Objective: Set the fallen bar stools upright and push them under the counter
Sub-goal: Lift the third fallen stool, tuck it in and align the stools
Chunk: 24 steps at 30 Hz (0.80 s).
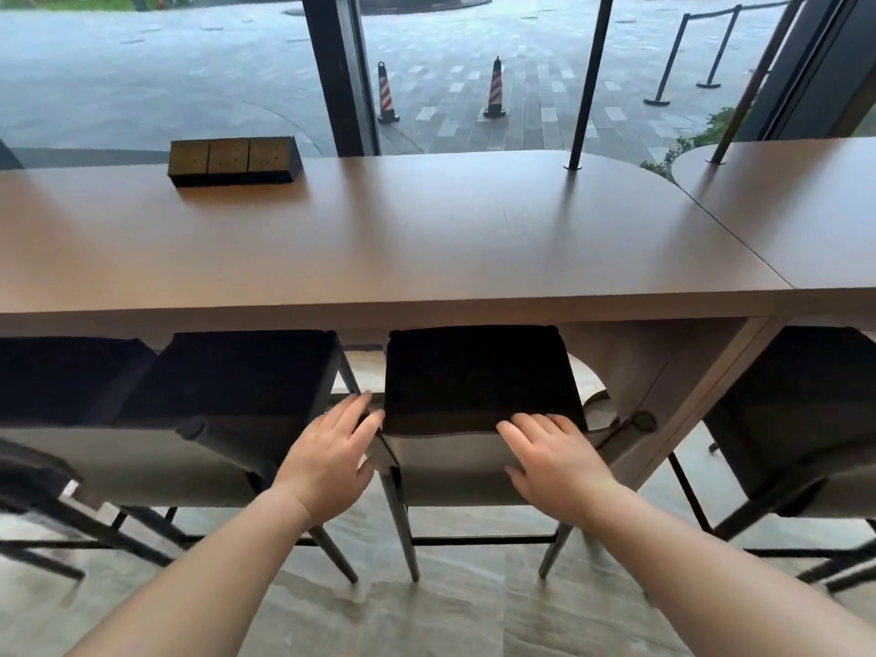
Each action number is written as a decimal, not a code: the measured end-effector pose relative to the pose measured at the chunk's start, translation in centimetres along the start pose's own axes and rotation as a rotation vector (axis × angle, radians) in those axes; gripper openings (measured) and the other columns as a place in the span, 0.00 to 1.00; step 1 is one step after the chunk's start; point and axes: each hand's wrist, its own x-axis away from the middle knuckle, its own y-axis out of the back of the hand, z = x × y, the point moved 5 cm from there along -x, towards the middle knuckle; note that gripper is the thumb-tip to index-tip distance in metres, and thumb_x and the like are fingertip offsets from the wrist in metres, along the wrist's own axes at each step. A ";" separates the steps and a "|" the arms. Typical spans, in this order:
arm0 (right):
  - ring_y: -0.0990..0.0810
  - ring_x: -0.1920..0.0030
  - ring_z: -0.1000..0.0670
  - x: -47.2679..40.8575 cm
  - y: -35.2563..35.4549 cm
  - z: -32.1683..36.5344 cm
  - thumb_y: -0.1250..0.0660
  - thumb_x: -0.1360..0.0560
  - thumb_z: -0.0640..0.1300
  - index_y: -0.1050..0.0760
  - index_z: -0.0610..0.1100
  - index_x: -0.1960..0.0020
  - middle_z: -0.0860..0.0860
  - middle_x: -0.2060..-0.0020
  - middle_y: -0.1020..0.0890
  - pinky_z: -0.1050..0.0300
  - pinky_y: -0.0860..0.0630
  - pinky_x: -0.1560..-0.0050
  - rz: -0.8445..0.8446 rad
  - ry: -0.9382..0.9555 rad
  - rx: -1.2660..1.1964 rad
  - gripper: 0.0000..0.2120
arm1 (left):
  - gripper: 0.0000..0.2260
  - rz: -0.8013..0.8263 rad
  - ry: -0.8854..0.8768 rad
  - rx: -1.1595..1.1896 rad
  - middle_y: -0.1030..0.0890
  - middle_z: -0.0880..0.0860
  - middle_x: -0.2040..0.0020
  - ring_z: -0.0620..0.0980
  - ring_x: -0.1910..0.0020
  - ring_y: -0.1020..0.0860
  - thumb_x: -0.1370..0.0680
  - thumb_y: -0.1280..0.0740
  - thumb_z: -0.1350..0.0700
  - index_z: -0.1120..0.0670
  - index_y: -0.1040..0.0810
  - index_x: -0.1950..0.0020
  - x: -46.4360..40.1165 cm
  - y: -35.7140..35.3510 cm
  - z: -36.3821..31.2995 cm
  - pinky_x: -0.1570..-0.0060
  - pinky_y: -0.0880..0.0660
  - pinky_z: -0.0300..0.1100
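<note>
— Dark fabric is under the fingers (531, 426)?
— Yes. The right hand (552, 459) lies flat, fingers spread, on the near edge of the stool (479, 377) seat. The left hand (332, 455) is open too, fingertips at the seat's left corner, gripping nothing.
— Where is that stool?
— Upright, its seat partly under the counter (426, 248), with another stool (237, 377) just beside it on the left and one (796, 395) farther right.
— And the surroundings?
— A smooth brown counter top carrying a socket block (234, 161), a thin black pole (588, 83) rising from it. The floor (426, 618) is pale and glossy. Behind is a window onto grey paving with two striped cones (495, 90).
</note>
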 end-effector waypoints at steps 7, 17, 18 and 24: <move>0.20 0.44 0.43 -3.9 2.7 11.6 0.24 0.34 0.48 0.28 0.43 0.35 0.45 0.40 0.20 0.48 0.21 0.46 -0.090 0.283 -0.151 0.30 | 0.32 0.020 0.234 -0.112 0.49 0.55 0.18 0.54 0.19 0.49 0.20 0.39 0.44 0.50 0.46 0.19 5.6 1.4 4.6 0.24 0.46 0.53; 0.26 0.56 0.45 -8.5 2.1 15.7 0.36 0.26 0.33 0.35 0.37 0.29 0.41 0.42 0.28 0.54 0.22 0.58 0.039 0.220 -0.132 0.26 | 0.30 0.140 0.530 -0.173 0.47 0.54 0.18 0.51 0.19 0.49 0.18 0.43 0.48 0.54 0.49 0.19 11.9 2.3 13.0 0.24 0.45 0.44; 0.26 0.54 0.45 -8.7 1.8 15.9 0.36 0.27 0.32 0.36 0.36 0.29 0.40 0.41 0.29 0.54 0.22 0.56 0.054 0.216 -0.118 0.27 | 0.30 0.139 0.509 -0.185 0.47 0.54 0.18 0.51 0.19 0.49 0.18 0.43 0.49 0.55 0.49 0.19 11.7 2.3 13.7 0.25 0.45 0.44; 0.28 0.53 0.44 -10.4 0.8 16.4 0.36 0.32 0.29 0.31 0.38 0.36 0.43 0.47 0.26 0.54 0.25 0.57 0.098 0.087 0.014 0.25 | 0.29 0.086 0.390 -0.130 0.28 0.60 0.27 0.58 0.27 0.30 0.22 0.31 0.54 0.59 0.34 0.24 9.4 1.4 18.0 0.32 0.31 0.51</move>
